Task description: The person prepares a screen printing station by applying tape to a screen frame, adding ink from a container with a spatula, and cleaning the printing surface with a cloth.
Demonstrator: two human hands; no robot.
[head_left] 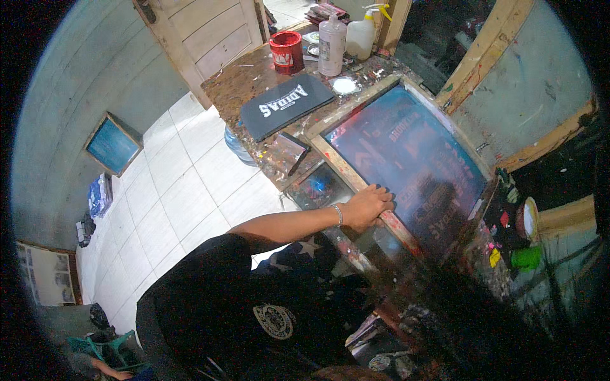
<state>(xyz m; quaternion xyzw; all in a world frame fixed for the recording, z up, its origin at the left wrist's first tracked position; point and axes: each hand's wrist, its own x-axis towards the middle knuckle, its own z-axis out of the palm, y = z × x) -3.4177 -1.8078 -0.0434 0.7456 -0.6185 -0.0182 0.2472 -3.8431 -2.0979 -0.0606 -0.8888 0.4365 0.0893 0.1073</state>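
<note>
My left hand [365,206] is closed over the near wooden rail of a screen printing frame [343,166], with the fingers curled onto its edge. The frame's bluish mesh [406,149] carries faint lettering and shapes, and the frame lies slanted over a paint-stained worktable [229,82]. Beyond its far left corner is a flat dark grey piece [286,105] with white lettering. A small dark-edged tool [287,153], perhaps a squeegee, rests at the table's left edge. My right hand does not show; dark hair and shadow cover the lower right.
At the table's back stand a red can [286,54], a pale bottle [332,47] and a spray bottle [361,37], near a white blob [345,86]. A green container [526,257] is at the right. Another frame [114,145] leans on the left wall. A person's arm [111,368] shows lower left.
</note>
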